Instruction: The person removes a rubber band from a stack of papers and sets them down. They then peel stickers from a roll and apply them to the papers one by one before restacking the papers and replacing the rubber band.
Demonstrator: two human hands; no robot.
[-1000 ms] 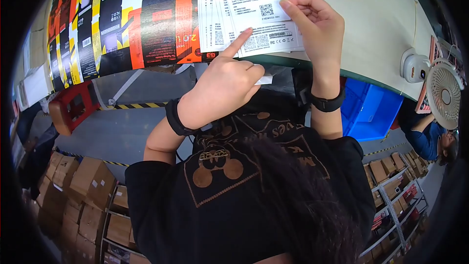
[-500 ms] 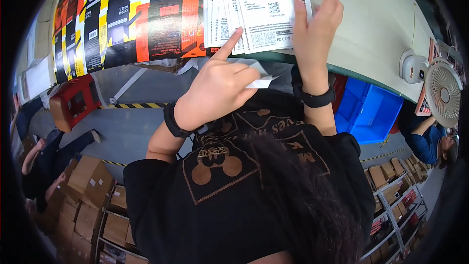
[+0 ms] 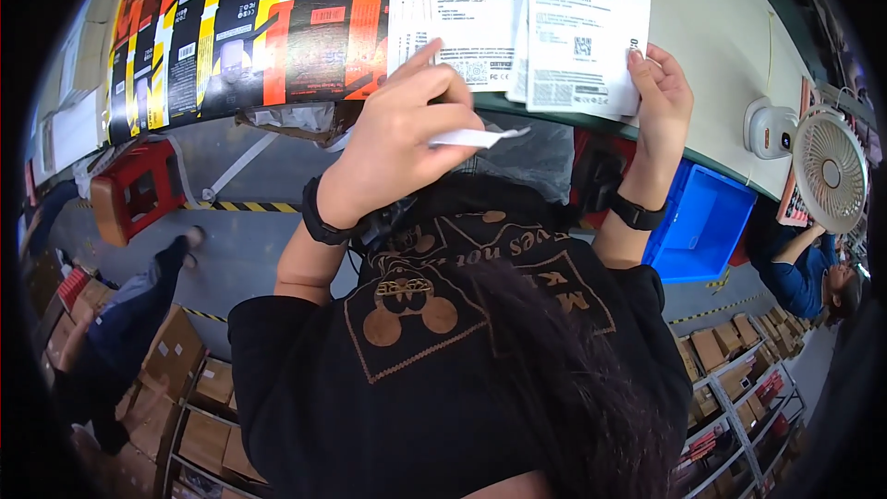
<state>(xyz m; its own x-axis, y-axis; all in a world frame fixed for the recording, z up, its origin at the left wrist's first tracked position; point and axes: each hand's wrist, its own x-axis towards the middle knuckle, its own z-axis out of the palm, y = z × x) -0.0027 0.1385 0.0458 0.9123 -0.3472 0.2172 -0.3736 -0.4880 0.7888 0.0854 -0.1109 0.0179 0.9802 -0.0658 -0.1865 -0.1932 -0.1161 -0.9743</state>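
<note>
The left hand [image 3: 397,143] has its grip pinched on a small white paper strip [image 3: 476,137]; the right hand [image 3: 661,97] presses fingers flat on a printed leaflet [image 3: 582,42] — pinning it to the table [image 3: 711,28] beside flattened black-and-orange cartons [image 3: 249,28].

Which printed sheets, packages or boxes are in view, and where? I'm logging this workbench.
White leaflets: on the table edge, top centre, fanned rectangles with dark print; right hand on the right one.
Flat cartons: row at top left, black, yellow and orange-red.
Small white slip: pinched in left hand.
Brown boxes: shelves lower left.
Blue bin: under the table, right.
</note>
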